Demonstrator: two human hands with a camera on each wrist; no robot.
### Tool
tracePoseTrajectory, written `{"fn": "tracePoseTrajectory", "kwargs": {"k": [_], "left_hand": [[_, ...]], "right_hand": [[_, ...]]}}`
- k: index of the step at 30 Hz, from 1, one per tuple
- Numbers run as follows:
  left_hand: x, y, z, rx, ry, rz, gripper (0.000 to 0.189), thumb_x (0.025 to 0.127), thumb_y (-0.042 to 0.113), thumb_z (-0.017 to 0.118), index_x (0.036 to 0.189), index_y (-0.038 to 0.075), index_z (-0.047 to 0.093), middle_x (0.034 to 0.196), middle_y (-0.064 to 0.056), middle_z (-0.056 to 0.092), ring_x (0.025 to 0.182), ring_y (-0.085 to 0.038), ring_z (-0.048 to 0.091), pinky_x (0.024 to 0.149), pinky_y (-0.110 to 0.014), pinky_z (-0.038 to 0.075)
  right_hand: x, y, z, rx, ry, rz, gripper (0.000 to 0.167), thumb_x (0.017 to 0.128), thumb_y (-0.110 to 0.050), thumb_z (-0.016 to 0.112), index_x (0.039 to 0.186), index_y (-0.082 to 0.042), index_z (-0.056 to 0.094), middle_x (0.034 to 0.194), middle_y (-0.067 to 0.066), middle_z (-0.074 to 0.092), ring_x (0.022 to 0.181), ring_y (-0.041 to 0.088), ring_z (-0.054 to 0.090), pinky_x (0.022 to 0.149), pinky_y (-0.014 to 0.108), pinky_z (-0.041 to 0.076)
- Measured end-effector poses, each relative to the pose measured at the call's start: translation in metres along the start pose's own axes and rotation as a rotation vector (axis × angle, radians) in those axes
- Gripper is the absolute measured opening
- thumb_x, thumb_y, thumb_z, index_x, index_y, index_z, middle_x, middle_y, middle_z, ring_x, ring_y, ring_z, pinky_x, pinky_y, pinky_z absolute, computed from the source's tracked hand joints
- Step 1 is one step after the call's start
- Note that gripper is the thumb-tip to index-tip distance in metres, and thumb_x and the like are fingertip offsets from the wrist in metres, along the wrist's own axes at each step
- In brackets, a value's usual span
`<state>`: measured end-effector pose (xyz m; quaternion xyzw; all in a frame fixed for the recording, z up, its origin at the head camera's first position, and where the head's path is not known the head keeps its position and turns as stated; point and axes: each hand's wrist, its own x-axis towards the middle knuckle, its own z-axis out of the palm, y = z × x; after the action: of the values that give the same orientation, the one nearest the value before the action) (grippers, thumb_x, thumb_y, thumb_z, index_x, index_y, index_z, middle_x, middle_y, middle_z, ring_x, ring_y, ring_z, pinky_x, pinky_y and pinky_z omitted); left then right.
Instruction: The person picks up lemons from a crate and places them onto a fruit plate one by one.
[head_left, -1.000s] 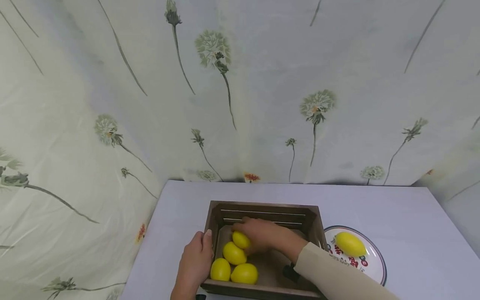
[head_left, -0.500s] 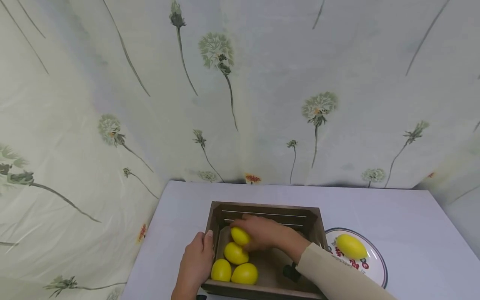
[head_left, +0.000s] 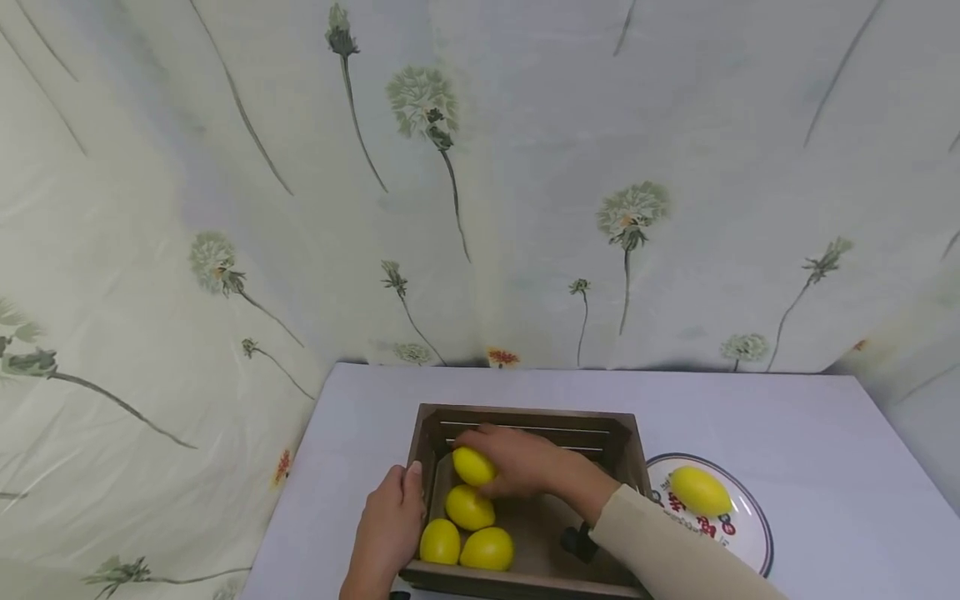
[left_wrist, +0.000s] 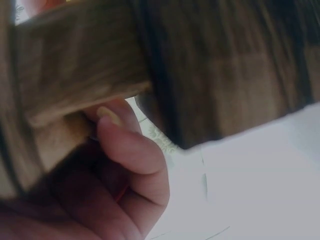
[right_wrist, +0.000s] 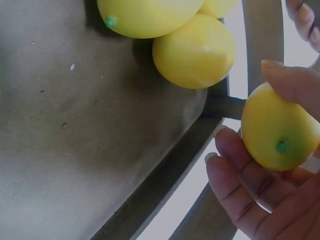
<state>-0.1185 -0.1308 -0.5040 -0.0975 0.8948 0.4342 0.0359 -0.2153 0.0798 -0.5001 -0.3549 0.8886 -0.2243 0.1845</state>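
Observation:
My right hand [head_left: 517,460] grips a yellow lemon [head_left: 474,467] inside a brown wooden crate [head_left: 525,410], near its far left corner. In the right wrist view, the thumb and fingers are around that lemon [right_wrist: 280,127], its green tip showing. Three other lemons [head_left: 470,507] lie along the crate's left side and front left corner, close together. My left hand [head_left: 392,518] holds the crate's left wall from outside. Its curled fingers [left_wrist: 132,155] hook round a wooden slat [left_wrist: 80,60] in the left wrist view.
Right of the crate, a white plate [head_left: 750,537] with a dark rim and red print bears one lemon [head_left: 701,491]. A white cloth covers the table [head_left: 810,433]. Behind it hangs a curtain [head_left: 510,208] printed with dandelions.
My right hand has moved a little left and toward the far side, raising the lemon it holds away from the others. The left hand stays on the crate's wall.

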Motion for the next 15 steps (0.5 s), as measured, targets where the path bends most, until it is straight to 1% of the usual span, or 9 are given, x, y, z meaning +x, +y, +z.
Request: {"fn": "tracePoseTrajectory", "kwargs": {"k": [6,9,10,12,15], "left_hand": [[0.000,-0.002,-0.001,-0.015,-0.002,-0.016,0.045,0.114,0.044,0.041,0.093,0.007,0.057,0.067,-0.004,0.053,0.055,-0.019,0.048,0.049,-0.033,0.041],[0.001,-0.001,-0.002,-0.014,-0.004,-0.006,0.046,0.113,0.045,0.040,0.093,0.008,0.057,0.067,-0.003,0.052,0.055,-0.019,0.047,0.049,-0.033,0.040],[0.001,-0.001,-0.002,-0.015,-0.005,0.000,0.046,0.113,0.045,0.040,0.092,0.008,0.057,0.066,-0.003,0.052,0.054,-0.019,0.047,0.048,-0.032,0.040],[0.001,-0.001,-0.002,-0.017,-0.004,0.008,0.045,0.113,0.045,0.041,0.092,0.008,0.056,0.066,-0.003,0.052,0.054,-0.018,0.047,0.048,-0.032,0.040],[0.000,0.000,-0.003,-0.018,-0.002,0.009,0.045,0.113,0.044,0.041,0.091,0.008,0.056,0.066,-0.002,0.052,0.054,-0.018,0.046,0.048,-0.032,0.039]], "right_hand": [[0.003,0.001,0.000,0.028,0.029,-0.027,0.066,0.086,-0.027,0.086,0.144,-0.016,0.056,0.126,-0.002,0.062,0.101,0.011,0.058,0.091,0.036,0.054],[0.001,0.000,-0.002,0.057,0.068,-0.035,0.064,0.086,-0.025,0.084,0.142,-0.016,0.055,0.125,-0.003,0.061,0.099,0.010,0.058,0.089,0.035,0.053],[0.000,-0.001,-0.003,0.059,0.088,-0.037,0.065,0.086,-0.026,0.084,0.143,-0.017,0.053,0.125,-0.004,0.060,0.098,0.010,0.057,0.088,0.034,0.053],[-0.001,-0.003,-0.007,0.067,0.155,-0.061,0.066,0.087,-0.025,0.084,0.144,-0.018,0.051,0.126,-0.004,0.059,0.097,0.011,0.057,0.088,0.035,0.054],[-0.004,-0.007,-0.013,0.074,0.285,-0.104,0.069,0.088,-0.025,0.083,0.147,-0.018,0.048,0.129,-0.004,0.057,0.096,0.012,0.057,0.087,0.036,0.055]]}}
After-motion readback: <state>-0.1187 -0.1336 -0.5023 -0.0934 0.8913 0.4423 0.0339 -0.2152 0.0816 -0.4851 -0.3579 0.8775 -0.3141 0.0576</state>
